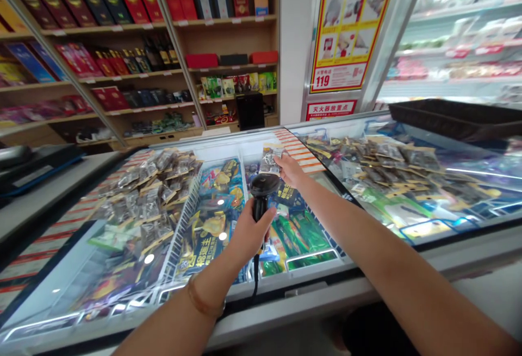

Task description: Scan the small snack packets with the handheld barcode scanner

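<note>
Glass-topped freezer [312,303], worked over bare-handed.
Above its centre I see a black scanner [265,183] in the left hand [247,231], fingers curled tight; beyond, at twelve o'clock, the right hand [291,170] pinches a small packet [268,161], best kept flat and square to the scanner's head.

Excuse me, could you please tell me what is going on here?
A person stands at a glass-topped freezer. The left hand grips a black handheld scanner by its handle, its cord hanging down. The right hand holds a small packet just beyond the scanner's head. Similar-looking packets are heaped to the left and right.
</note>
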The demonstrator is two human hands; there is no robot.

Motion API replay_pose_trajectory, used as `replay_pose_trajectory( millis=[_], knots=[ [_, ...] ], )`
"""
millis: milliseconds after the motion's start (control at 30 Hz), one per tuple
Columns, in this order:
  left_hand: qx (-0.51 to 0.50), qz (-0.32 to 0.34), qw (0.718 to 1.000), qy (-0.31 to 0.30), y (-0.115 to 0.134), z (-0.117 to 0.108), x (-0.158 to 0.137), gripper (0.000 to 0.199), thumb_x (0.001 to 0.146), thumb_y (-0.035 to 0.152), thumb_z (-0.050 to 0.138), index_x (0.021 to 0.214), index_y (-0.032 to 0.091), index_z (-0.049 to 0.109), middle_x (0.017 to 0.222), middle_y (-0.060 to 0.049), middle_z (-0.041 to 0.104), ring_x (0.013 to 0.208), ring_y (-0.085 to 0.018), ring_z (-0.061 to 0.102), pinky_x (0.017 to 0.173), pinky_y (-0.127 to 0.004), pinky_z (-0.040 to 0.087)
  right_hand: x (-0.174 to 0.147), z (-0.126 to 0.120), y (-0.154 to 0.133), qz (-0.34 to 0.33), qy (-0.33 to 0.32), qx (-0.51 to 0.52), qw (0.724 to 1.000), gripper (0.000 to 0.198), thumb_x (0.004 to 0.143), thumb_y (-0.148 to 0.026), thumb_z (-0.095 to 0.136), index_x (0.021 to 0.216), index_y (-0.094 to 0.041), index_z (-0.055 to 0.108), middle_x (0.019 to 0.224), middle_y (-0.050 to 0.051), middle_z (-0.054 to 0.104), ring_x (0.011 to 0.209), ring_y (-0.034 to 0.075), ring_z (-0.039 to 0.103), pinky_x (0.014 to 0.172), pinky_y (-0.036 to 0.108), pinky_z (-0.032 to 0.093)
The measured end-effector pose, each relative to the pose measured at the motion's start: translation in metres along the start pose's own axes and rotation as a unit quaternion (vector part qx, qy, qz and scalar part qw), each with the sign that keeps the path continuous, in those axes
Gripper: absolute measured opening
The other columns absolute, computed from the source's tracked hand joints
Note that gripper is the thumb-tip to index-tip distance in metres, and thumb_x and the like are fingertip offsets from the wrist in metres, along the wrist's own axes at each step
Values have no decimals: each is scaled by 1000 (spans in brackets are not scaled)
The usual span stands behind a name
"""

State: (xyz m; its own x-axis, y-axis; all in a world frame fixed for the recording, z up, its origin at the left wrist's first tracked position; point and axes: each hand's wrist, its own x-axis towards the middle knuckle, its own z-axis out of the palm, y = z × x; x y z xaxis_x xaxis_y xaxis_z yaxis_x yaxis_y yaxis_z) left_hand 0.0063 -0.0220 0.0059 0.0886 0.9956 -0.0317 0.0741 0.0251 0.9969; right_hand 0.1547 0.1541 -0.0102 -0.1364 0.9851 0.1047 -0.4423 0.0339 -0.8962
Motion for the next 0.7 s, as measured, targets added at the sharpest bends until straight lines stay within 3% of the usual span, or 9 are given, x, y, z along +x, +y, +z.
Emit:
replay_pose_trajectory(
  millis=[400, 700],
  knots=[
    [25, 1, 1000, -16, -5, 0, 1, 42, 77, 54, 71, 97, 23, 50, 47, 9, 49, 37, -12, 44, 41, -23, 35, -4, 4, 2, -13, -17, -36, 999, 22, 78, -40, 76, 84, -21, 66, 77, 3, 74, 85, 22, 73, 76, 35, 59],
    [37, 6, 999, -23, -4, -1, 1, 41, 79, 53, 69, 99, 23, 50, 47, 9, 48, 37, -12, 44, 41, -23, 35, -1, 2, 6, -22, -17, -45, 999, 27, 79, -44, 75, 90, -21, 66, 77, 3, 74, 85, 22, 72, 77, 34, 58]
  ],
)
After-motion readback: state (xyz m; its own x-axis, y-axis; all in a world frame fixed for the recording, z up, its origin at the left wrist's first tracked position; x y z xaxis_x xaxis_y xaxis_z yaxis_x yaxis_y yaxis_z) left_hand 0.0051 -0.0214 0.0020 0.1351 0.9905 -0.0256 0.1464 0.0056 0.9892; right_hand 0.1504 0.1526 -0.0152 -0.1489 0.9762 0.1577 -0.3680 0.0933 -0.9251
